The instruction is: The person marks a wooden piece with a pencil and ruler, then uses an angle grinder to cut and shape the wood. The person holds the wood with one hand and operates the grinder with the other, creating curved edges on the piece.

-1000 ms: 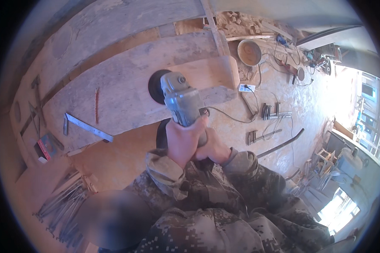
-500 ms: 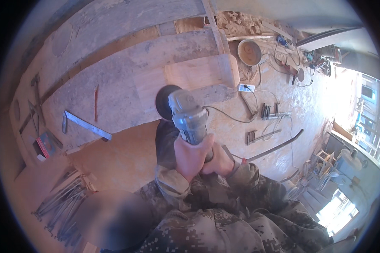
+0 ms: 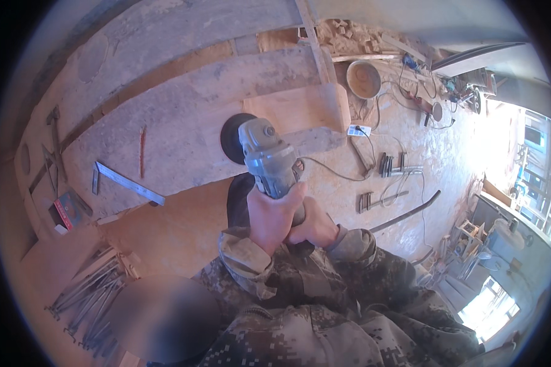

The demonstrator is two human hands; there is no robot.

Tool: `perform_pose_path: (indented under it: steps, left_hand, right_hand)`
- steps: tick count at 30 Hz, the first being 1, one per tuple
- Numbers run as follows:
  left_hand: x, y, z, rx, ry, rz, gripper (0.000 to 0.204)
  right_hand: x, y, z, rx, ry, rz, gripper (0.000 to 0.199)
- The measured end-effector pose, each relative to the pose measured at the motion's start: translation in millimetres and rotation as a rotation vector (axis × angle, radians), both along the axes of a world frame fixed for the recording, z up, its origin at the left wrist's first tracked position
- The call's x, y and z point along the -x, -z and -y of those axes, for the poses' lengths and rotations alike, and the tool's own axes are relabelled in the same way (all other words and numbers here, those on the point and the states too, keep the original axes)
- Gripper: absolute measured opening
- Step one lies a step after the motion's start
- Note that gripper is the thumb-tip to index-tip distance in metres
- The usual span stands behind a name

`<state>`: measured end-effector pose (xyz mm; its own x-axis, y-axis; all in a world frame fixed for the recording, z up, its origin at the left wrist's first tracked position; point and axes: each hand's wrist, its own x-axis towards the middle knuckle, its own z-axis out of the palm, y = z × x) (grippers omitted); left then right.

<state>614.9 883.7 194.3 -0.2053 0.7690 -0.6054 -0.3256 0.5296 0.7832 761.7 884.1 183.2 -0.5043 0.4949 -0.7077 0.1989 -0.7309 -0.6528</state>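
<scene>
The grey angle grinder (image 3: 269, 159) is at the centre of the frame, its dark round sanding disc (image 3: 231, 138) over the workbench (image 3: 183, 116), near the left end of a pale wooden board (image 3: 300, 109); whether the disc touches the surface cannot be told. Since half a second ago, grinder and hands have shifted up and slightly left in the frame, while the board stays about where it was. The left hand (image 3: 270, 214) is wrapped around the grinder's body; the right hand (image 3: 315, 225) is closed on its rear end, close against the left. The grinder's head hides part of the disc. At centre left, a thin reddish stick (image 3: 142, 151) and a metal try square (image 3: 128, 183) lie on the bench, well apart from the disc. Right of centre, a dark cable (image 3: 333, 174) crosses below a white power strip (image 3: 359, 130), with a round pan (image 3: 363, 79) above and clamps (image 3: 400, 164) on the floor (image 3: 438, 147). A blurred patch covers the lower left
</scene>
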Motion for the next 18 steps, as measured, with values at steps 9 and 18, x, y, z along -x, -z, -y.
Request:
perform_pose_path:
  steps: [9,18]
  left_hand:
    - [3.8,-3.5,-1.3,0.082,0.073,-0.029,0.023]
    - [6.2,-2.0,-15.1,0.075,0.055,0.044,0.020]
  right_hand:
    - [1.6,-7.1,-9.5,0.011,-0.057,0.043,0.053]
    - [3.6,6.4,-10.9,0.024,0.042,-0.007,0.053]
